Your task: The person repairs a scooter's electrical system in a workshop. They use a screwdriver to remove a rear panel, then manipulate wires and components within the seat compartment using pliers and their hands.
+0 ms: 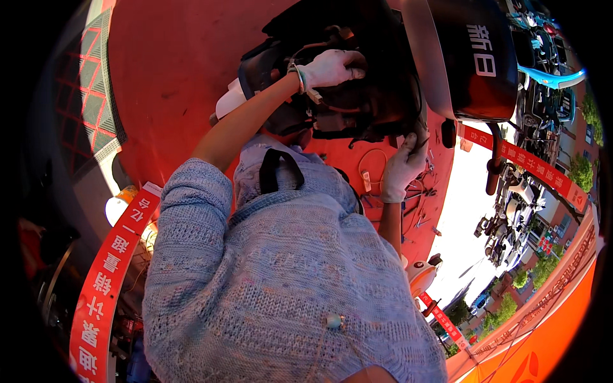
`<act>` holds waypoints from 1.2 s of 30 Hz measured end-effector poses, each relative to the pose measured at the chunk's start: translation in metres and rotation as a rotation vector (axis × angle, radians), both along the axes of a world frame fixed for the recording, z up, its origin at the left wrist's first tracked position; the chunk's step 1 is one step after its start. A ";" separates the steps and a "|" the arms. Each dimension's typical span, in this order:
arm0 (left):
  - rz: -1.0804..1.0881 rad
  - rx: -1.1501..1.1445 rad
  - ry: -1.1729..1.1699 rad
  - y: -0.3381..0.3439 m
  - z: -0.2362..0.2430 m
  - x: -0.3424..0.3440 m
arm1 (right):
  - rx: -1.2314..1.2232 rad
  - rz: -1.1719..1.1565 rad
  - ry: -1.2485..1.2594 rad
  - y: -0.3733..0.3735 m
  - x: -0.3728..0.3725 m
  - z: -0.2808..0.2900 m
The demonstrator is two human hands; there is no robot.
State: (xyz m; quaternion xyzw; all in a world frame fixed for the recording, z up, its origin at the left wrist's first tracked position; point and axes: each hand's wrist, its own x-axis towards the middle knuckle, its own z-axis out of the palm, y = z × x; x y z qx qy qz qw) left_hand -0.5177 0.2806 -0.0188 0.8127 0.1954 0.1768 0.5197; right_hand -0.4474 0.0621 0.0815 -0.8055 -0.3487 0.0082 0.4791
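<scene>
A dark scooter (pixel 440 57) fills the top of the view, its inside uncovered, with cables and black parts (pixel 345 108) showing. My left hand (pixel 329 69), in a white glove, reaches over this opening. Its fingers are curled down into the shadow, and whatever they hold is hidden. My right hand (pixel 403 169), also gloved in white, is lower and to the right, at the near edge of the scooter's body. Its fingers bend up against that edge and look closed, but the part between them is too dark to make out.
Several tools (pixel 418 201) lie scattered on the red floor (pixel 172 70) beside my right forearm. A small pale object with a cable (pixel 366 180) lies near them. Red banner strips (pixel 121 268) run along both sides. Parked scooters (pixel 511 217) stand outside on the right.
</scene>
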 end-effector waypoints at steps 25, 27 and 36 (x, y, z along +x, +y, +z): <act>0.454 0.407 0.027 -0.100 -0.045 -0.051 | -0.652 0.062 0.017 0.121 0.032 -0.065; 0.397 0.444 0.058 -0.099 -0.045 -0.054 | -0.685 0.070 0.162 0.123 0.030 -0.058; 0.388 0.419 0.041 -0.104 -0.042 -0.050 | -0.845 0.118 0.058 0.134 0.038 -0.057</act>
